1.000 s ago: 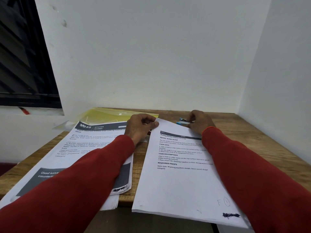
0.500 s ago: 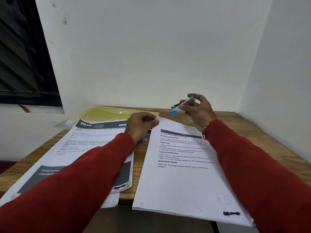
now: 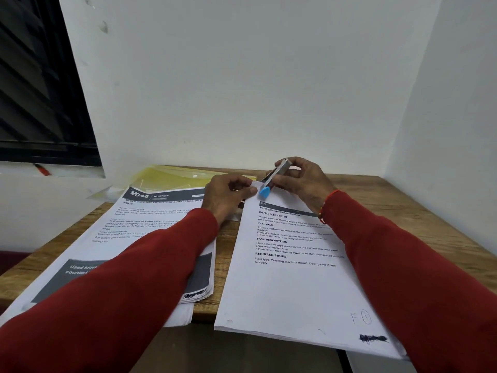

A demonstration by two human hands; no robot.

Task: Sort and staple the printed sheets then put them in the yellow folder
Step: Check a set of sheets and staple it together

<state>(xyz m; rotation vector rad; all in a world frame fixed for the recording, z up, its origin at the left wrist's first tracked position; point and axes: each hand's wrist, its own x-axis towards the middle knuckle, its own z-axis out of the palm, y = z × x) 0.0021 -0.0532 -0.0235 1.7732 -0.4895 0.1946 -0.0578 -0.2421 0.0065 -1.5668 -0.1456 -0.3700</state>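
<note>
A set of printed sheets point(image 3: 290, 281) headed with washing-machine text lies in front of me on the wooden table point(image 3: 419, 211). My left hand point(image 3: 228, 195) pinches its top left corner. My right hand point(image 3: 301, 181) holds a small metal stapler with a blue tip point(image 3: 274, 179) tilted down at that same corner. A second pile of printed sheets point(image 3: 150, 227) with a dark kitchen header lies to the left under my left forearm. The yellow folder point(image 3: 172, 179) lies flat at the back, partly under that pile.
White walls close the table at the back and on the right. A dark louvred window point(image 3: 37, 82) is at the upper left. Both paper piles overhang the table's near edge.
My right hand lifted the stapler off the table, then brought it down and left to the corner that my left hand holds. The left hand has stayed in place.
</note>
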